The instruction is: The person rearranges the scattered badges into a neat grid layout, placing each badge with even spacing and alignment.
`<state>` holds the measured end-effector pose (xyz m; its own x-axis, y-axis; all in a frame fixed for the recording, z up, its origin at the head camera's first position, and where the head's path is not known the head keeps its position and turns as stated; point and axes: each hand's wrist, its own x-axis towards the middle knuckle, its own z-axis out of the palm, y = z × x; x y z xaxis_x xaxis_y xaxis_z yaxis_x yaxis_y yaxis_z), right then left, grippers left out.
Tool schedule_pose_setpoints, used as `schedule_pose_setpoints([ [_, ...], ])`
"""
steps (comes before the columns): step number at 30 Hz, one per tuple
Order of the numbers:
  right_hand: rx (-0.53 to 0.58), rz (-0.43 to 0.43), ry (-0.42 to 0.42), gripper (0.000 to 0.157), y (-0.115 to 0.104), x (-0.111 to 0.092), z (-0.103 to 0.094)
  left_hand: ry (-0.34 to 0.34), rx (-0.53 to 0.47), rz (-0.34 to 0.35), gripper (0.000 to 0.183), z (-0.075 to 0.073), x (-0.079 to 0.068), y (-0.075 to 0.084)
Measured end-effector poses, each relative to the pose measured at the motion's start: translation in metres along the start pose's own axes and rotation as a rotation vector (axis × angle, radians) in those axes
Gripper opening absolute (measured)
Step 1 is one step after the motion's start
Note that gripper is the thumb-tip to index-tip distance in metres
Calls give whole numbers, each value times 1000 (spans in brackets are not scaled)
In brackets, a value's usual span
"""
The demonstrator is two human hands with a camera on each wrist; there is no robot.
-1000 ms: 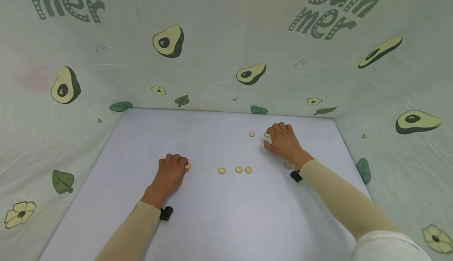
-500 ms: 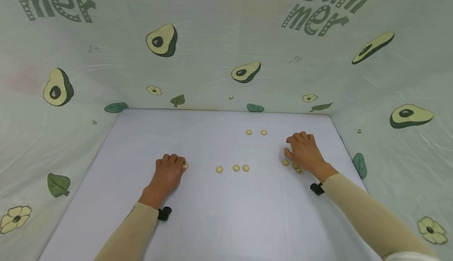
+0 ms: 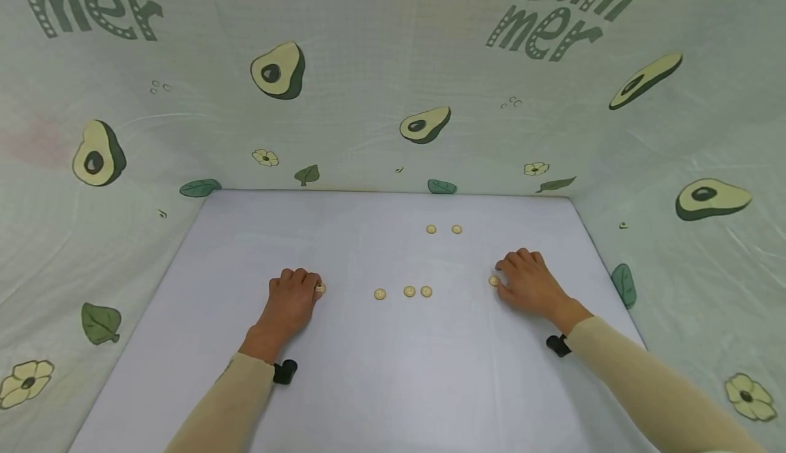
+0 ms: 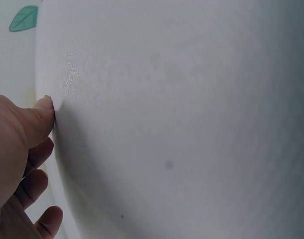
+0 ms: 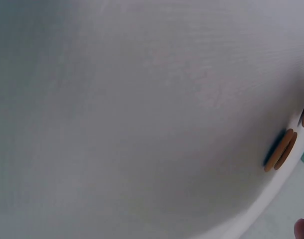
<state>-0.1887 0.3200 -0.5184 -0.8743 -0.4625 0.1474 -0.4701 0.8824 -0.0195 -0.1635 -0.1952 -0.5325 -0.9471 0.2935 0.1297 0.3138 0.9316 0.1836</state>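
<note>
While the left hand [image 3: 293,303] is resting at the white table [image 3: 381,371], its thumb and first finger are pinching a small tan button [image 3: 321,288]. That button is peeking out at the fingertips, on the left part of the table.

Across from it, the right hand [image 3: 529,286] is making a loose claw, with a gap showing between thumb and first finger. A round button [image 3: 494,281] is sitting right at that gap. I cannot tell if the skin is touching it, but the thumb and finger are standing too wide apart to be pinching it.

Between the hands, a lone button [image 3: 380,294] is lying flat, and to its right a middle button [image 3: 409,291] and a close neighbor [image 3: 426,291] are lying side by side. Farther back, a back button [image 3: 431,229] and its partner [image 3: 456,229] are lying near each other.

In the right wrist view, two overlapping buttons [image 5: 278,152] are lying near the fingertips. Avocado cloth [image 3: 356,84] is hanging behind everything.
</note>
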Motion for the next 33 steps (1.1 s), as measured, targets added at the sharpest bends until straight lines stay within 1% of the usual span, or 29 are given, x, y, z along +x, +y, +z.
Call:
schedule_pose_setpoints([
  [5, 4, -48, 11, 20, -1, 0, 6, -2, 0, 0, 21, -1, 0, 1],
  [8, 2, -50, 16, 18, -2, 0, 7, -8, -6, -6, 21, -3, 0, 1],
  [12, -5, -37, 36, 19, -2, 1, 7, -10, -11, -10, 21, -3, 0, 2],
  [20, 3, -41, 74, 17, -3, 1, 7, 1, -15, -10, 20, 0, 0, 1],
  [24, 11, -23, 61, 18, -3, 1, 6, 3, -17, -9, 21, 0, -1, 1],
  [29, 30, 21, 17, 22, -4, 2, 6, 1, -27, -11, 19, -1, -2, 2],
  [33, 46, 32, 2, 21, -4, 4, 8, -3, -40, -12, 17, -3, -3, 2],
])
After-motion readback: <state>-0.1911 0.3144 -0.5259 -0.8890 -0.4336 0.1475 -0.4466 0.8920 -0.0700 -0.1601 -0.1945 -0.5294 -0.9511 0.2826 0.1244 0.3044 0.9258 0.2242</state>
